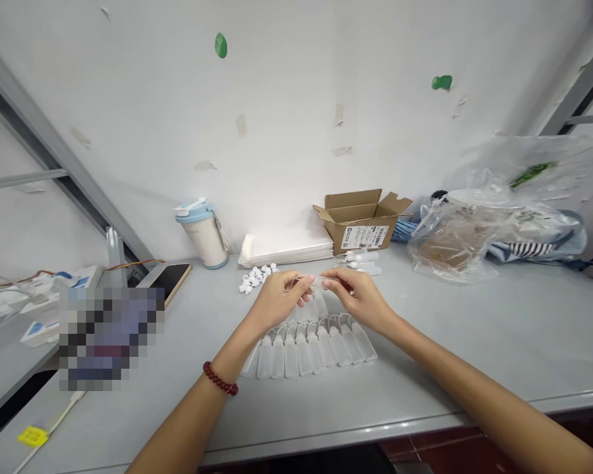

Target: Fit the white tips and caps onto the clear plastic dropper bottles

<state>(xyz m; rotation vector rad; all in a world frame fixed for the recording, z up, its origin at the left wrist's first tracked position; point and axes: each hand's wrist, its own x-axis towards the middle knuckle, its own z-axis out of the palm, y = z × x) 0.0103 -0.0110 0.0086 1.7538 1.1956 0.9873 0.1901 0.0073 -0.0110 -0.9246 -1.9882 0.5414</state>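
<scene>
My left hand and my right hand meet over the middle of the table, fingertips pinched on a small translucent plastic piece. Its exact shape is mostly covered by the fingers. Just in front, a row of translucent squeeze bottles lies side by side, thin loops at their necks. More such bottles lie behind that row, partly hidden under my hands. Left of my left hand is a small pile of white caps. Several slim bottles lie beyond my right hand.
An open cardboard box and a stack of white flat packs stand along the wall. A blue-lidded tumbler is left of them, near a phone. Clear plastic bags and blue cloth fill the right.
</scene>
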